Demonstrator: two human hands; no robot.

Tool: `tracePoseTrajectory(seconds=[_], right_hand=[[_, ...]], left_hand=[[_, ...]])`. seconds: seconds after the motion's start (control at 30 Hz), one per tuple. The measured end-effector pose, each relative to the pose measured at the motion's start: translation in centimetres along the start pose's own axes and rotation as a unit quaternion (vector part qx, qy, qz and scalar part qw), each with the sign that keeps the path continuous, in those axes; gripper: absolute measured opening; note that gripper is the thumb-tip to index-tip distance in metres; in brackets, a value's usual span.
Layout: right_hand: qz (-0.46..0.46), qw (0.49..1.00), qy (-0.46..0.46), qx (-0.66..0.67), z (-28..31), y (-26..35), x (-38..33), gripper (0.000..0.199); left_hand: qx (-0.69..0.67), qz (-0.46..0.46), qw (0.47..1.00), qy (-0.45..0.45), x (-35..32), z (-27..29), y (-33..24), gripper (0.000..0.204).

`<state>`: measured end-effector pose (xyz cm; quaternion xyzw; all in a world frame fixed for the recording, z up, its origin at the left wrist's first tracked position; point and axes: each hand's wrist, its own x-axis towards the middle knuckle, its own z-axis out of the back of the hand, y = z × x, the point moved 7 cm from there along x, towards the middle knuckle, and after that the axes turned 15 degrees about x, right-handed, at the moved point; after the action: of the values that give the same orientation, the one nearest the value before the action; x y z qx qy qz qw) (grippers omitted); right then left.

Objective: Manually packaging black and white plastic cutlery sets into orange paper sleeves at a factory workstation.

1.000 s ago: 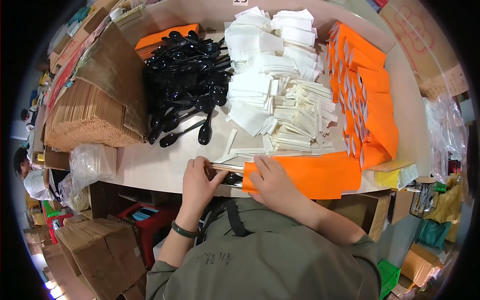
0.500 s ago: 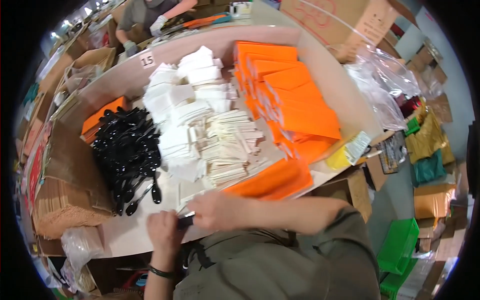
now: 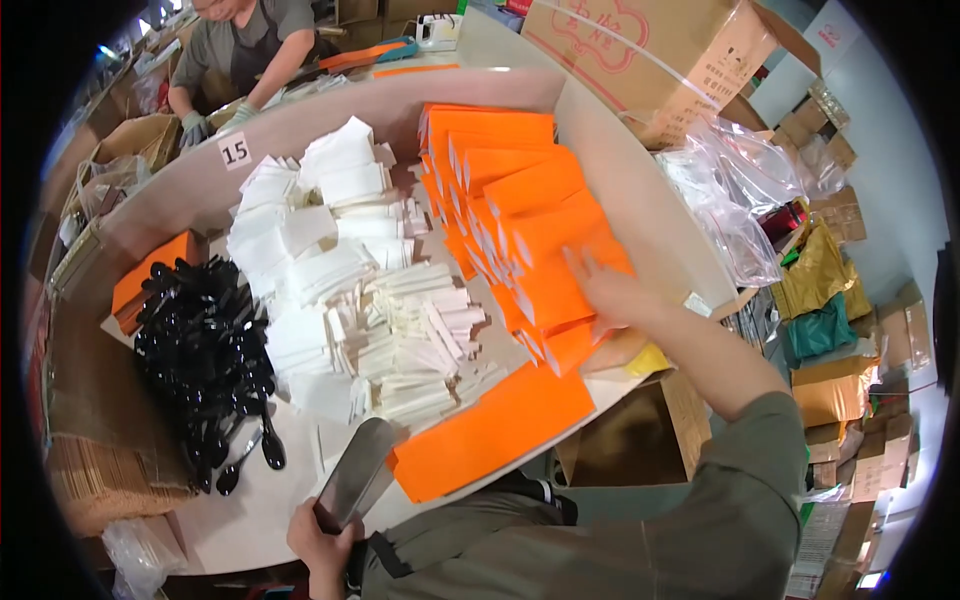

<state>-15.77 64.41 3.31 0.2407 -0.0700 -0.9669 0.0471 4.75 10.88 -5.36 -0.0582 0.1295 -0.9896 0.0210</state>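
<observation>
My left hand (image 3: 322, 540) grips one end of a long, flat, dark grey piece with a rounded tip (image 3: 357, 475), tilted up over the front edge of the bench; its exact kind does not show. Slightly blurred, my right hand (image 3: 600, 290) lies with fingers apart on the overlapping stack of orange paper sleeves (image 3: 535, 195). Another orange sleeve (image 3: 495, 430) lies flat at the front edge, between the two hands. Left of the sleeves are white folded napkins (image 3: 300, 235) and a heap of thin white paper strips (image 3: 410, 340). A pile of glossy black spoons (image 3: 200, 350) sits at the left.
A low beige wall (image 3: 330, 110) rims the bench. Brown cardboard (image 3: 110, 465) is stacked at the left. A large carton (image 3: 640, 60) and clear plastic bags (image 3: 725, 190) stand beyond the right wall. An open carton (image 3: 630, 430) sits below. Across the wall, a gloved person (image 3: 245, 60) works.
My hands were together at the front edge on a dark thing. The right hand has since moved away to the orange stack; the left keeps the grey piece, now seen at length. The view has shifted.
</observation>
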Motion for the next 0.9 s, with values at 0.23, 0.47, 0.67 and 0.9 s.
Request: tracePoseTrajectory(seconds=[0.23,0.47,0.67,0.9], right_hand=[[-0.025,0.991,-0.124,0.032,7.6,1.3,14.4,0.151],[-0.054,0.978,-0.187,0.078,6.9,-1.0,14.2,0.152],[-0.111,0.985,-0.102,0.082,4.9,-2.6,10.1,0.147],[0.257,0.930,-0.133,-0.225,-2.4,7.8,1.4,0.136]], left_hand=[[0.005,-0.003,0.998,-0.063,0.3,1.6,-1.6,0.054],[-0.008,0.038,0.999,-0.025,4.1,0.1,-2.8,0.050],[0.026,0.091,0.995,-0.012,9.9,2.8,-4.3,0.039],[-0.207,0.062,0.971,0.101,3.2,1.3,-3.3,0.042]])
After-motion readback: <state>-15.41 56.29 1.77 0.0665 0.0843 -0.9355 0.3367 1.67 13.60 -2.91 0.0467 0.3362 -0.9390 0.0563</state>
